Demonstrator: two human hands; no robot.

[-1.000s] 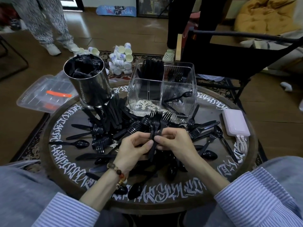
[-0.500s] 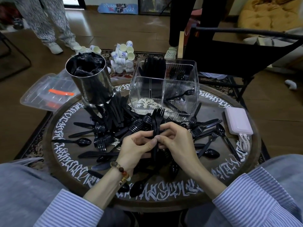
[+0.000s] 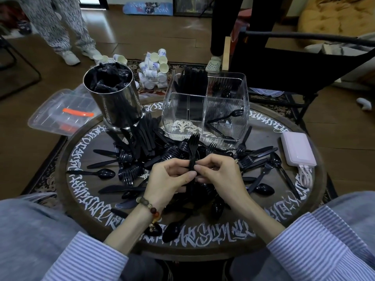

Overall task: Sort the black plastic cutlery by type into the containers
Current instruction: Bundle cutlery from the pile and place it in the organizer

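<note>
Two hands meet over the middle of the round counter [image 3: 316,201], a dark wooden disc with pale painted lettering around its rim. Left hand [image 3: 168,179] and right hand [image 3: 219,175] both pinch the handles of a small bunch of black forks [image 3: 193,145], fingers curled round them; tines upright, pointing to the far side. How many forks are in the bunch cannot be told.

Loose black cutlery [image 3: 129,159] lies spread over the counter: glossy thin plastic, forks with ribbed tines, flat knives, oval-bowled spoons, heaped and crossing one another, thickest at centre and left. One spoon [image 3: 101,173] lies apart at the left, another [image 3: 172,232] near the front rim.

Far centre: clear plastic container [image 3: 205,110], square, ribbed walls, divided into compartments. Far-left compartment is packed with upright black pieces; the near-right one holds a few spoons leaning; the near-left one shows only the counter pattern through its floor.

Far left: shiny metal cylinder [image 3: 117,104], filled with crumpled black plastic.

Right edge: pale pink rectangular power bank [image 3: 298,151], smooth, with a white cable beside it.

Left wrist wears a beaded bracelet [image 3: 150,207]; sleeves are blue-and-white striped cloth.
</note>
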